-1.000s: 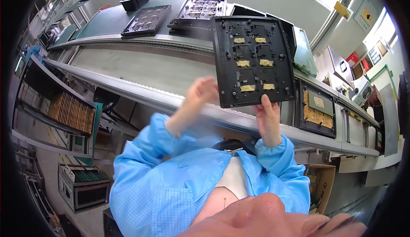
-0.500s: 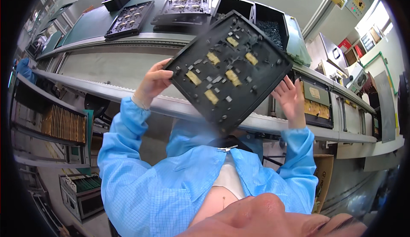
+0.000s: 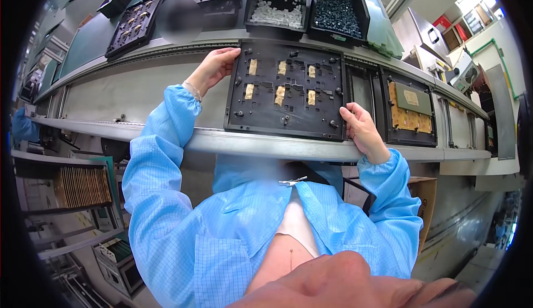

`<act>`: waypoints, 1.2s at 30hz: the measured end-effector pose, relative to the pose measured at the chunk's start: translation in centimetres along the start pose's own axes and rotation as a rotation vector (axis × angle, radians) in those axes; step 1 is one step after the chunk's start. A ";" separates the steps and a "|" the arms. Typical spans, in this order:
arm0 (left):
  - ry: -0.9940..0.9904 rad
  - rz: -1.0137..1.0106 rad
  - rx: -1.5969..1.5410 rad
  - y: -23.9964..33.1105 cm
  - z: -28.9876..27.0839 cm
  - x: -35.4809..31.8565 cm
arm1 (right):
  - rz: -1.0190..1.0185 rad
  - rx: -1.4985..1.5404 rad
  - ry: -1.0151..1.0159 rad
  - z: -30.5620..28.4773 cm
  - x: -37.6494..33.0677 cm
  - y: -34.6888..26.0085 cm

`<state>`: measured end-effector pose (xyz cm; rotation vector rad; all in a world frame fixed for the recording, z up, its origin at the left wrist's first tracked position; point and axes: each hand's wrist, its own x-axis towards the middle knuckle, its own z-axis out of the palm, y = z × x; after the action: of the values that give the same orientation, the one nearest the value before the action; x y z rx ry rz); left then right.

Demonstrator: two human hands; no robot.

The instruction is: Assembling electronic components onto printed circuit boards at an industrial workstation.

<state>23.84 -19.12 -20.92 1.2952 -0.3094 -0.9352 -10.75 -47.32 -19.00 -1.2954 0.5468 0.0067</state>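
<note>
A square black fixture tray (image 3: pixel 261 111) lies nearly level over the conveyor rails in front of me. It carries several tan tape pieces, cut-out recesses and small black posts. My left hand (image 3: pixel 215 68) pinches its far left corner, thumb on top. With thumb over the rim, my right hand (image 3: pixel 362 129) grips the right edge near the front corner. The undersides of both grips are hidden behind the tray.
Beyond the rail stand a black bin of white parts (image 3: pixel 277 11) and a black bin of dark blue parts (image 3: pixel 338 16). Similar black trays (image 3: pixel 136 22) lie at the back left. To the right, another fixture holds a tan and green board (image 3: pixel 411 105) on the conveyor (image 3: pixel 133 102).
The tray was raised and tilted cornerwise; now it is lower, squared up and flat over the rails. My right hand, earlier spread at its edge, has closed on it.
</note>
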 end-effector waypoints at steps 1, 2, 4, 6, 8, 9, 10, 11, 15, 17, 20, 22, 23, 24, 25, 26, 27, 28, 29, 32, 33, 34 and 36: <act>0.007 -0.008 0.000 -0.4 -0.2 0.7 | -0.004 0.026 0.025 0.4 0.0 -0.2; 0.004 -0.014 -0.001 -0.5 0.0 1.1 | -0.010 0.053 0.051 0.6 -0.1 -0.2; 0.016 0.001 -0.011 -0.5 0.4 1.5 | 0.016 0.051 0.070 0.6 0.0 -0.1; 0.040 -0.016 0.016 -0.3 0.6 1.4 | 0.038 0.050 0.096 0.7 -0.1 0.0; 0.071 -0.030 0.041 -0.1 1.1 0.8 | 0.072 -0.006 0.102 0.8 -0.2 0.2; 0.110 -0.036 0.072 0.1 1.5 0.4 | 0.064 -0.003 0.101 0.6 -0.1 0.5; 0.151 -0.042 0.102 0.2 1.8 0.2 | 0.068 -0.003 0.099 0.3 -0.1 0.5; 0.168 -0.050 0.099 0.2 1.7 -0.1 | 0.081 -0.015 0.091 0.1 0.1 0.5; 0.169 -0.057 0.160 -0.3 2.6 0.2 | 0.088 -0.028 0.118 0.0 -0.4 -0.6; 0.163 -0.045 0.153 -0.4 2.7 0.6 | 0.082 0.001 0.098 -0.9 -0.3 -0.5; 0.154 -0.015 0.165 -0.3 2.6 0.7 | 0.069 0.007 0.074 -1.0 0.2 -0.2; 0.152 -0.002 0.175 -0.4 2.2 0.6 | 0.066 0.003 0.079 -0.8 0.5 -0.1; 0.160 0.002 0.172 -0.4 2.2 0.3 | 0.060 -0.005 0.074 -0.6 0.7 -0.2; 0.185 -0.011 0.226 -0.4 2.3 -0.1 | 0.060 -0.011 0.060 -0.5 0.8 -0.3; 0.219 -0.026 0.278 -0.4 2.3 -0.6 | 0.080 -0.032 0.066 -0.7 0.7 -0.2; 0.221 -0.034 0.352 -0.8 1.3 -1.0 | 0.093 -0.060 0.045 -0.8 1.0 -0.4; 0.183 -0.058 0.417 0.5 1.8 -2.4 | 0.060 -0.140 0.088 -0.8 1.3 -0.5; 0.304 0.055 0.518 1.1 2.8 -4.1 | 0.063 -0.162 0.108 -0.9 1.2 -0.8; 0.424 0.386 0.686 0.8 2.3 -5.5 | 0.049 -0.177 0.128 -1.2 0.9 -1.0; 0.745 0.670 0.981 3.4 -0.8 -11.7 | 0.063 -0.158 0.124 -4.4 -0.3 -1.5; 0.837 0.651 1.014 3.8 -3.4 -14.9 | 0.038 -0.181 0.070 -6.1 -0.3 -1.8; 1.130 0.731 1.204 3.8 -6.4 -18.1 | -0.019 -0.373 0.231 -6.0 -0.7 -2.3; 1.573 0.737 1.485 4.0 -12.0 -25.0 | -0.419 -0.790 0.285 -10.4 1.5 -1.6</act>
<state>18.28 7.32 -13.50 2.4888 -0.1259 1.3541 -12.87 -57.71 -19.81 -2.1881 0.5200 -0.3439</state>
